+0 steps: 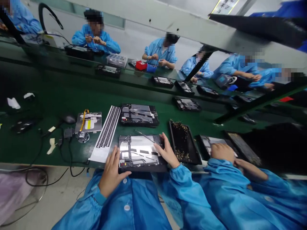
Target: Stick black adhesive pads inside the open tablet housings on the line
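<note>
An opened tablet-like device point(141, 147) lies in a black tray at the front edge of the bench, its silver battery plates and thin cables showing. My left hand point(111, 171) rests against its left side, fingers stretched out and thumb apart along the front edge. Over the right side of the device, my right hand point(168, 151) pinches a thin metal tool that looks like tweezers point(146, 136), its tip pointing up and left. Just behind stands a second opened device point(139, 114). A white sheet of black labels point(106, 132) lies to the left.
Right of my hand is a black tray of small brass-coloured screws point(179, 140). A co-worker's hands point(223, 153) work over another device beside it. At left lie a metal part with an orange ribbon point(88, 123), cables and a mouse point(22, 125). More co-workers sit across the bench.
</note>
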`<state>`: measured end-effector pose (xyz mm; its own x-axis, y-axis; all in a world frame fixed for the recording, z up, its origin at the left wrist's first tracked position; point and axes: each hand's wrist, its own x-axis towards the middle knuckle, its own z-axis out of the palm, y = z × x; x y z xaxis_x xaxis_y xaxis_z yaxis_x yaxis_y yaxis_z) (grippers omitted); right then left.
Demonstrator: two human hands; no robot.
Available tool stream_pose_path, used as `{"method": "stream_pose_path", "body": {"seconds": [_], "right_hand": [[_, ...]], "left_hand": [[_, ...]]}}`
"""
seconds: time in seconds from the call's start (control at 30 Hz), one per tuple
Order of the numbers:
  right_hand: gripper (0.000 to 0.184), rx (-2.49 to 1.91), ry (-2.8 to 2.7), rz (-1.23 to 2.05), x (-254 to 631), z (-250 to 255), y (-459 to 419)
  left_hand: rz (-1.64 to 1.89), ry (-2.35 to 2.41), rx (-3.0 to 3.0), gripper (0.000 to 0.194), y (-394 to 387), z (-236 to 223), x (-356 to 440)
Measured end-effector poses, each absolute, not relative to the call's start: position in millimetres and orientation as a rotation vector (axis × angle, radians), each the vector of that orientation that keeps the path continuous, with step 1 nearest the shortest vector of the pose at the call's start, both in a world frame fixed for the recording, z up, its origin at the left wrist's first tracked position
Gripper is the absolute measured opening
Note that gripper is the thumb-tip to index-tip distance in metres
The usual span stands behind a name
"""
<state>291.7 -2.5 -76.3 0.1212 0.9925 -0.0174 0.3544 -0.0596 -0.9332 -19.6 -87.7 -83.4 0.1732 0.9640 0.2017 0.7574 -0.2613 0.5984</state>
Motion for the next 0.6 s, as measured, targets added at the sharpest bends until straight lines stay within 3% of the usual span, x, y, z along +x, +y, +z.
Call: {"method": "stream_pose_path", "body": {"seconds": [0.27,0.43,0.53,0.6], "right_hand": [[0.06,-1.538,-1.594,0.721,284,-84,-50],[0.058,-1.448,-1.538,0.765,274,-73,-72],[0.056,-1.584,-1.442,0.558,273,-76,-88],[0.067,-1.657,-1.468,0.438,272,-82,-97]], "left_hand": [[0.831,1.601,2.254,0.075,-94,-80,-21],[0.833,1.603,2.293,0.066,-94,-72,-19],[0.805,1.583,2.294,0.065,-92,-68,-22],[0.771,1.578,2.296,0.067,-90,-67,-24]]}}
